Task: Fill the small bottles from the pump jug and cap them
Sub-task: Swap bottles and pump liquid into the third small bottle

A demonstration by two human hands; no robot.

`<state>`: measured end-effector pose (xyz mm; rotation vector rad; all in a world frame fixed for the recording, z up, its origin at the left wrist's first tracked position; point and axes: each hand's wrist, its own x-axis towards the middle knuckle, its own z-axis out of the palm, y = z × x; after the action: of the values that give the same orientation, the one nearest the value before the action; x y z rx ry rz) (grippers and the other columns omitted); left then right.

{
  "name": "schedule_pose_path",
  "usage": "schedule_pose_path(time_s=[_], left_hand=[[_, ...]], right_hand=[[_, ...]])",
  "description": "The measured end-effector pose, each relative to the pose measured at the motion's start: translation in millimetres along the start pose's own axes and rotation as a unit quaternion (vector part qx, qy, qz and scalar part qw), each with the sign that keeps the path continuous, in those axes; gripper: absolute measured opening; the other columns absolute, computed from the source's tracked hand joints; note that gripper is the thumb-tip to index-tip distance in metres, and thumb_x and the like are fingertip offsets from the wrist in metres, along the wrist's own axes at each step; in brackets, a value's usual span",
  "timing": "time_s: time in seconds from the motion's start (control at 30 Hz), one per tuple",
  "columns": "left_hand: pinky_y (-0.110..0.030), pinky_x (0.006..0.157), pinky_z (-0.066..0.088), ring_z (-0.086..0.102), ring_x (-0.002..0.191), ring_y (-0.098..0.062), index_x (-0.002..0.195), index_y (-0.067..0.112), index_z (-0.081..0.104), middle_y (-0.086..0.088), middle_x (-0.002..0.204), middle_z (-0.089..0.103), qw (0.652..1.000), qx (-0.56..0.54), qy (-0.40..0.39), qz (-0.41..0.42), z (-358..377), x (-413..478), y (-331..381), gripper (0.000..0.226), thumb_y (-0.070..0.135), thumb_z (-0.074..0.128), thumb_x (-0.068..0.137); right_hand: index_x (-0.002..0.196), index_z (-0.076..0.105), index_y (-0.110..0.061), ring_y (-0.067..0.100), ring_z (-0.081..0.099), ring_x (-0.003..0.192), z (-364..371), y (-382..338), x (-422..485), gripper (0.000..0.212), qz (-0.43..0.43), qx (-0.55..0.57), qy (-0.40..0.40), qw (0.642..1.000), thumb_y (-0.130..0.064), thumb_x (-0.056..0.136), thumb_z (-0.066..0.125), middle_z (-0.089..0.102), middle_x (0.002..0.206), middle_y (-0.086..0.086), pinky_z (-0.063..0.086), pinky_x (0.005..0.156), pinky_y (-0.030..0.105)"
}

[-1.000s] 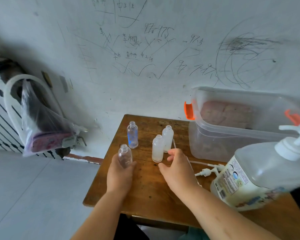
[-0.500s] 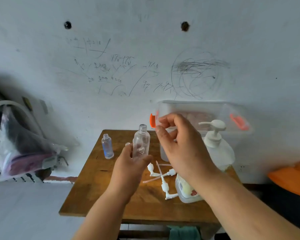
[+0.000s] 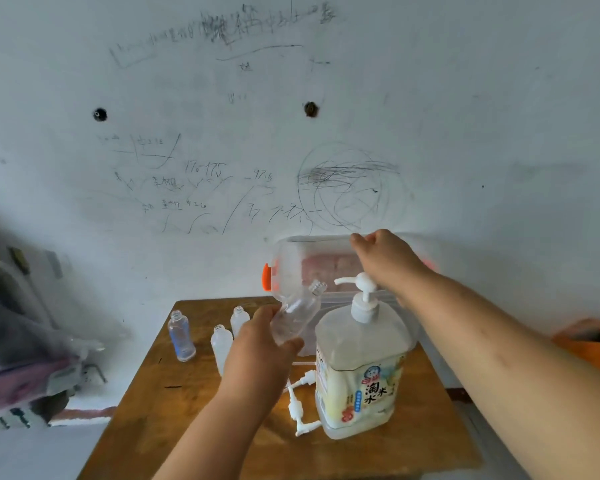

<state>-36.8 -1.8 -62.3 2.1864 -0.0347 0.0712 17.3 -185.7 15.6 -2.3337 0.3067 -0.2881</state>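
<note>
A: Nearest first. What is lying on the counter?

B: Loose spray caps with dip tubes are lying just beside the base of the pump jug, on its left. None is sitting on a bottle yet.

A: Left hand?

B: Its fingers are wrapping round the lower body of the clear small bottle. Half a second ago it was holding that bottle upright. Now it is tilting it, with the open neck pointing up and right toward the spout. The neck is near the spout and a little below it, apparently not touching.

A: Right hand?

B: It is no longer pinching in front of the bottle mouth. It is hovering above and behind the pump head with the fingers curling downward. I am seeing only the back of the hand, so I cannot tell whether they are pinching anything.

A: Meaning for the task?

B: Judgement: filling is just starting. The bottle is being presented and the pump is waiting for a press. The bottle is looking empty, and capping is not yet done.

A: Farther back?

B: A bluish bottle and two frosted bottles are standing uncapped. Behind them a clear bin is sitting against the scribbled wall.
</note>
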Motion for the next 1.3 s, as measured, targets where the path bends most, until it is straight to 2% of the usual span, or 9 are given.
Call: schedule_pose_path(time_s=[0.1,0.2,0.37,0.7,0.8,0.9,1.07,1.17,1.3], left_hand=[[-0.015,0.061,0.049,0.063,0.096,-0.013,0.139,0.029,0.045,0.002,0.13,0.06,1.0,0.025,0.005,0.001,3,-1,6,0.057,0.02,0.069,0.088],[-0.029,0.084,0.056,0.061,0.108,-0.015,0.138,0.029,0.046,0.004,0.132,0.058,1.0,0.029,0.009,0.007,5,-2,9,0.056,0.019,0.069,0.088],[-0.035,0.095,0.053,0.058,0.108,-0.013,0.135,0.031,0.048,0.006,0.131,0.057,1.0,-0.006,0.019,0.01,5,3,11,0.054,0.02,0.07,0.088],[-0.01,0.067,0.044,0.056,0.095,-0.004,0.129,0.042,0.046,0.01,0.126,0.055,0.995,-0.098,-0.013,-0.001,14,13,5,0.057,0.021,0.074,0.084],[-0.034,0.094,0.051,0.058,0.116,-0.015,0.137,0.038,0.043,0.007,0.134,0.055,0.977,-0.197,-0.053,-0.066,9,17,0,0.063,0.03,0.075,0.083],[-0.045,0.105,0.046,0.063,0.112,-0.021,0.133,0.022,0.052,-0.002,0.122,0.067,0.92,-0.364,-0.054,-0.134,1,19,-4,0.043,0.028,0.063,0.092],[-0.039,0.09,0.056,0.069,0.1,-0.025,0.119,0.009,0.064,-0.009,0.106,0.073,0.866,-0.454,-0.02,-0.208,-7,14,-2,0.025,0.015,0.053,0.097],[-0.036,0.081,0.057,0.071,0.098,-0.027,0.114,0.005,0.066,-0.011,0.101,0.075,0.85,-0.483,-0.02,-0.212,-12,7,-1,0.023,0.013,0.055,0.096],[-0.035,0.077,0.057,0.071,0.097,-0.029,0.113,0.002,0.066,-0.015,0.103,0.074,0.835,-0.509,-0.019,-0.209,-18,2,2,0.024,0.013,0.058,0.093]], right_hand=[[0.082,0.049,-0.005,0.03,0.047,0.081,4,-3,10,0.039,0.03,-0.018,-0.026,0.999,-0.038,0.098,0.035,0.052,0.087,0.014,0.032,0.069,0.03],[0.105,0.056,0.0,0.034,0.056,0.102,7,-7,16,0.046,0.048,-0.04,-0.057,0.996,-0.038,0.101,0.03,0.06,0.109,0.023,0.034,0.076,0.028],[0.148,0.024,-0.01,0.036,0.041,0.131,10,-14,12,0.045,0.064,-0.126,-0.099,0.985,-0.016,0.104,0.025,0.036,0.144,0.022,0.038,0.104,0.036],[0.127,0.041,-0.008,0.039,0.044,0.122,14,-5,14,0.032,0.038,-0.17,-0.114,0.978,-0.011,0.102,0.023,0.045,0.128,0.022,0.036,0.105,0.048],[0.093,0.044,-0.014,0.035,0.048,0.112,16,-3,15,0.022,0.021,-0.191,-0.121,0.974,-0.012,0.102,0.024,0.045,0.112,0.02,0.035,0.105,0.047],[0.109,0.046,-0.017,0.036,0.045,0.123,23,0,12,0.026,0.011,-0.205,-0.124,0.971,-0.016,0.102,0.02,0.047,0.131,0.019,0.033,0.107,0.049],[0.144,0.031,-0.017,0.036,0.038,0.132,24,-1,2,0.043,0.023,-0.22,-0.13,0.967,-0.021,0.104,0.017,0.037,0.146,0.016,0.028,0.11,0.049],[0.148,0.025,-0.019,0.035,0.036,0.135,20,-7,1,0.046,0.029,-0.221,-0.128,0.966,-0.031,0.104,0.015,0.036,0.148,0.016,0.026,0.111,0.048],[0.134,0.045,-0.002,0.033,0.046,0.127,6,-16,9,0.068,0.042,-0.14,-0.086,0.986,-0.053,0.1,0.016,0.05,0.137,0.018,0.03,0.109,0.045]])
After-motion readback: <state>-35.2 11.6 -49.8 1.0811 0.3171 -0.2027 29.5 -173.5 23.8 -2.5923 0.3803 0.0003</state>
